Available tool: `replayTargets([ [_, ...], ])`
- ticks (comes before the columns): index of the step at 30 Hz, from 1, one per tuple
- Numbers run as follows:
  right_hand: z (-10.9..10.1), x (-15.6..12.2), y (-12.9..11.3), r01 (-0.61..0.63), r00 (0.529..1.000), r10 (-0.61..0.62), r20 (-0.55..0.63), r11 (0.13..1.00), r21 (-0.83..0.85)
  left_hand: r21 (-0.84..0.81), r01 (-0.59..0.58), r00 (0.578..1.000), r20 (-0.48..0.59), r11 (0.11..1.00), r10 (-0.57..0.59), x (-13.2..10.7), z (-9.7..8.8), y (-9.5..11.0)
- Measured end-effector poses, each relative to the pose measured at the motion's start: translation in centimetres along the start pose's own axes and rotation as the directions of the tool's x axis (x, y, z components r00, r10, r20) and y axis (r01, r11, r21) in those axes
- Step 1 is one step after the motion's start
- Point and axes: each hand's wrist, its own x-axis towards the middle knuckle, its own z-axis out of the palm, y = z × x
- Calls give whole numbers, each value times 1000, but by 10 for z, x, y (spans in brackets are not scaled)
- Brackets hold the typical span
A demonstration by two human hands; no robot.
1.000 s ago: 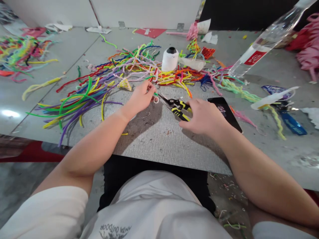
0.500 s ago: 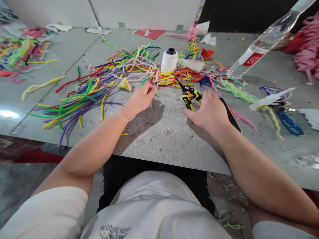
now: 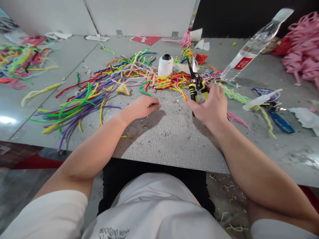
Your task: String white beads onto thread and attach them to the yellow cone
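Observation:
My left hand (image 3: 143,107) is closed, with thumb and fingertips pinched on a thin white thread (image 3: 171,100) that runs taut to the right over the table. My right hand (image 3: 211,104) is wrapped around the black-and-yellow handles of a pair of pruning shears (image 3: 196,84), whose dark blades point away from me. Part of the grip is hidden by the hand. Orange and yellow cord ends (image 3: 183,94) reach toward the shears. Behind both hands lies a tangle of coloured cords (image 3: 139,68), with a white thread cone (image 3: 165,66) standing beside it.
A clear water bottle (image 3: 249,54) appears tilted at the right. Nearby are a white tube (image 3: 261,99), a blue strap (image 3: 281,121) and a pink cord heap (image 3: 299,49). More cords (image 3: 25,59) lie far left. The table's front edge (image 3: 169,163) is close to my body.
My left hand has moved slightly nearer and to the right, and the thread shows more clearly. My right hand has turned the shears more upright. The view has shifted slightly.

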Motion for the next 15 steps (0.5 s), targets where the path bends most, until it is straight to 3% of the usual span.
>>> replayTargets([
  [4, 3, 0, 3, -2, 999, 2, -35, 1000, 9, -24, 9, 993, -117, 1000, -12, 2, -2, 0],
  [10, 8, -7, -3, -23, 996, 27, 84, 999, -49, -68, 39, 971, -232, 997, -54, 5, -5, -2],
  [15, 5, -18, -19, -33, 977, 50, 205, 996, -86, -330, 192, 930, -239, 924, -278, 2, -6, 5],
])
